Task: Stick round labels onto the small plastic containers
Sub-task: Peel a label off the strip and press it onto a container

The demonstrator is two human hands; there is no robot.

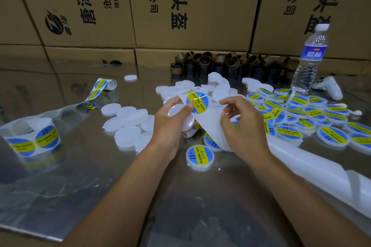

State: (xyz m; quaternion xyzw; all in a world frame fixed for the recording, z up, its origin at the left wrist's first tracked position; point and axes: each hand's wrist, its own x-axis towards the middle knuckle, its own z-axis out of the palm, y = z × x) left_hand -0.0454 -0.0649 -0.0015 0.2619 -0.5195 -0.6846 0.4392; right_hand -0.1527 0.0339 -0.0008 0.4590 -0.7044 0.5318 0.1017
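Forearms bare as far as the frame shows; left hand [170, 126] and right hand [244, 128] bare, fingernails trimmed short.

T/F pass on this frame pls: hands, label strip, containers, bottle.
1. The left hand holds a blank container. True.
2. The right hand grips the water bottle. False: its fingers pinch the backing strip; the bottle stands apart, upright.
3. The labelled containers lie mostly on the person's right. True.
4. The label on the strip is red. False: it is blue and yellow.
5. Cardboard boxes stand behind the table. True.
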